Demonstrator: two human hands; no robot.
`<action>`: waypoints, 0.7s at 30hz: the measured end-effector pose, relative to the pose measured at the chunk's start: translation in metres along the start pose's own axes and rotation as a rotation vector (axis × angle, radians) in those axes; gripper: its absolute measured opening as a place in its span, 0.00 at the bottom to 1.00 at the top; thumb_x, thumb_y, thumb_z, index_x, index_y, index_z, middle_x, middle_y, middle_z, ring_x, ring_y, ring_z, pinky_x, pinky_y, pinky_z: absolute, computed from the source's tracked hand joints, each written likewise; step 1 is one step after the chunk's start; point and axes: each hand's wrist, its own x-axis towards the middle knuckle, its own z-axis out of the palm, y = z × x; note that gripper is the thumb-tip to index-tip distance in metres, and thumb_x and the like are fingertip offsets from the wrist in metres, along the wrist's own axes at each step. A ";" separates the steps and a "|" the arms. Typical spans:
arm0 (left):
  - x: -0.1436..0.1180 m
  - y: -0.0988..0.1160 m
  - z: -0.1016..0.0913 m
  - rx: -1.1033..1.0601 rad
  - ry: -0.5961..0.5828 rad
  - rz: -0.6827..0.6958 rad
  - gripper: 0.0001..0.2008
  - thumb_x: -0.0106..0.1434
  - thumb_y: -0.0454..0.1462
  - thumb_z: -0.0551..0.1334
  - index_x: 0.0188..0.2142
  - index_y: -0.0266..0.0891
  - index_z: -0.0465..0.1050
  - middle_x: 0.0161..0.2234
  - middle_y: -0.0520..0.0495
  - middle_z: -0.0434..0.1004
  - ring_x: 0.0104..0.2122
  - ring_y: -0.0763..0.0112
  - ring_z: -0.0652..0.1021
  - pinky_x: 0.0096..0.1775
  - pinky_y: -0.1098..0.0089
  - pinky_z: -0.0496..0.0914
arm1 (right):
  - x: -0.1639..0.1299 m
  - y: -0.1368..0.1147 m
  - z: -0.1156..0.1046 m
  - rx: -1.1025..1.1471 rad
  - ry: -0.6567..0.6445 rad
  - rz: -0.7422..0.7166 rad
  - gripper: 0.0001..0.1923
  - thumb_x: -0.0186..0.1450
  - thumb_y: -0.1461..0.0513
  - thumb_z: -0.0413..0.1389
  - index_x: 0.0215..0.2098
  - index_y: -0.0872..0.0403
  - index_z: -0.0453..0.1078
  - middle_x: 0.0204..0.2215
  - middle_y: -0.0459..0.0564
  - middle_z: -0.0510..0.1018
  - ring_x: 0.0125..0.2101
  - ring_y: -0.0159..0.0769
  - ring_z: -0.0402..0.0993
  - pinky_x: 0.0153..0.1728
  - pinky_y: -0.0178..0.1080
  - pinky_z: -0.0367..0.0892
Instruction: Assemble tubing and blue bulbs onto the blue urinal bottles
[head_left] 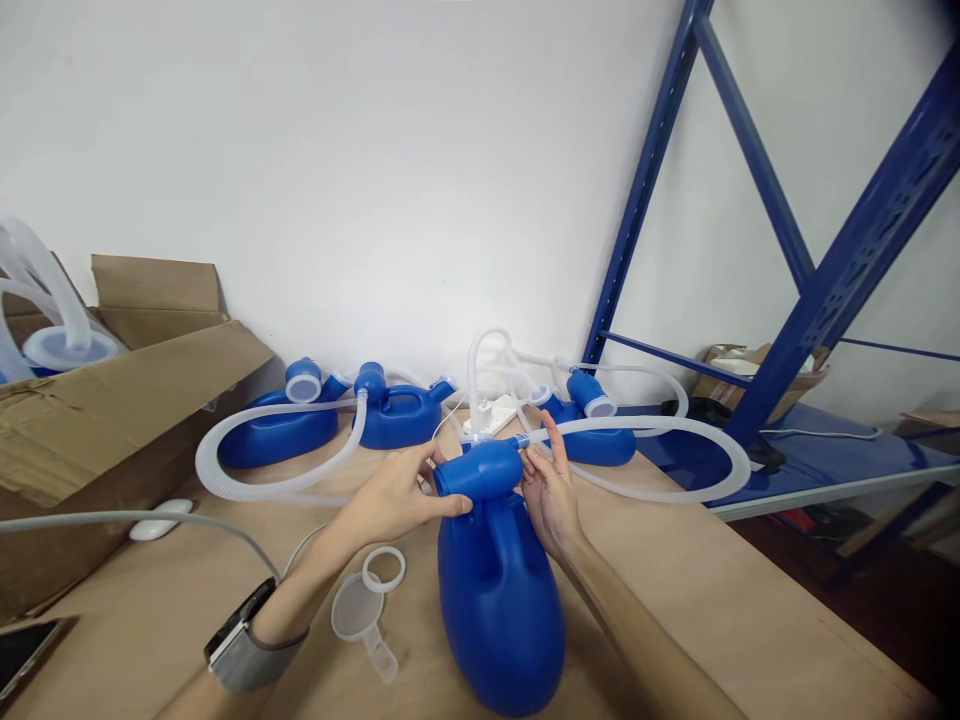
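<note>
A blue plastic jug [501,610] with a moulded handle stands in front of me on the table. Above it, my left hand [412,490] grips a blue cup-shaped head [480,470], thumb underneath and fingers behind. My right hand [551,490] pinches a translucent corrugated hose [637,428] where it meets the head's narrow end; the index finger points up. Whether the head touches the jug's neck is hidden. Left of the jug lie a translucent round lid [358,607] with a tab and a white ring [384,570], overlapping at the edge.
Several similar jugs [397,415] with hoses line the wall. An open cardboard box [135,400] holds more hoses at left. A white mouse-shaped object [160,520], a grey cable [187,521] and a phone [28,655] lie nearby. Blue metal shelving [847,250] rises at right.
</note>
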 end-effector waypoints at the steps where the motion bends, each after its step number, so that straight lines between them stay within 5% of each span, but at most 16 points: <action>1: 0.000 0.001 0.000 -0.013 -0.005 -0.007 0.23 0.51 0.51 0.73 0.36 0.44 0.65 0.34 0.52 0.78 0.26 0.65 0.77 0.29 0.68 0.69 | 0.001 0.000 -0.001 0.000 0.001 0.003 0.37 0.61 0.56 0.65 0.67 0.38 0.64 0.23 0.37 0.61 0.25 0.30 0.60 0.29 0.32 0.62; 6: 0.001 0.001 0.002 -0.068 -0.040 -0.045 0.23 0.52 0.51 0.73 0.35 0.44 0.64 0.32 0.53 0.76 0.27 0.65 0.78 0.31 0.67 0.70 | 0.002 -0.001 0.000 0.013 -0.002 0.074 0.39 0.60 0.56 0.65 0.68 0.38 0.63 0.24 0.38 0.63 0.24 0.31 0.60 0.27 0.33 0.61; 12: 0.001 -0.002 0.013 0.128 0.106 0.077 0.21 0.52 0.51 0.72 0.34 0.44 0.66 0.32 0.51 0.76 0.34 0.58 0.77 0.36 0.64 0.67 | 0.004 -0.018 0.005 0.008 0.017 0.148 0.40 0.58 0.61 0.64 0.69 0.43 0.65 0.21 0.36 0.58 0.21 0.29 0.55 0.24 0.31 0.58; 21: -0.004 0.007 0.022 0.243 0.142 0.074 0.18 0.54 0.48 0.70 0.36 0.44 0.66 0.30 0.53 0.77 0.32 0.58 0.78 0.35 0.64 0.65 | 0.009 -0.026 0.015 0.099 0.115 0.153 0.42 0.52 0.67 0.64 0.66 0.50 0.70 0.18 0.34 0.55 0.21 0.26 0.52 0.24 0.29 0.55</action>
